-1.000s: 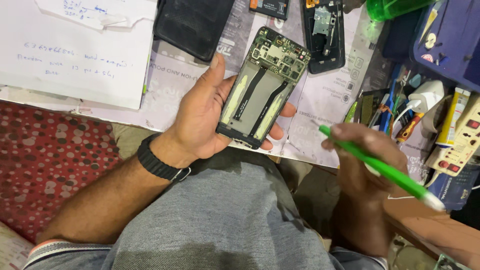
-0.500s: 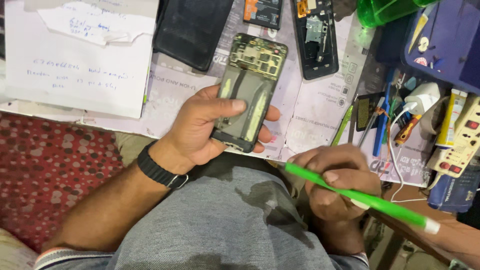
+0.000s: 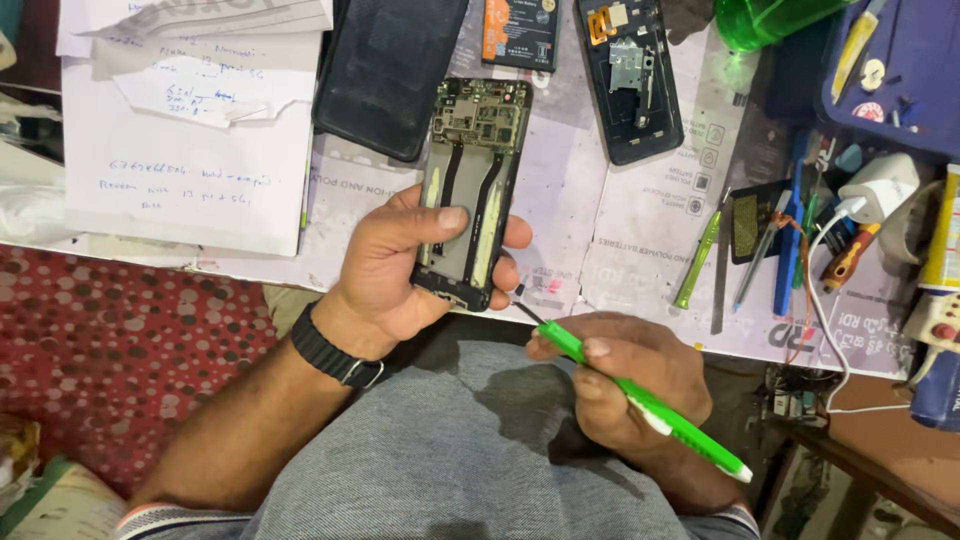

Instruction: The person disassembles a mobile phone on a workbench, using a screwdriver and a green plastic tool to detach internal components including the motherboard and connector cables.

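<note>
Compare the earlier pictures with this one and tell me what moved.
The right hand swung the green screwdriver around, bringing its tip up toward the bottom edge of the opened phone. The left hand lowered the phone slightly toward the table edge. Both grips stayed as they were; the black phone cover and papers lie unmoved.

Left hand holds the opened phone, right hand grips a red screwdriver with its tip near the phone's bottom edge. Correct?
Not quite: the screwdriver is green, not red, as the head view shows. The left hand does hold the opened phone, and the right hand points the tip near its bottom edge.
</note>
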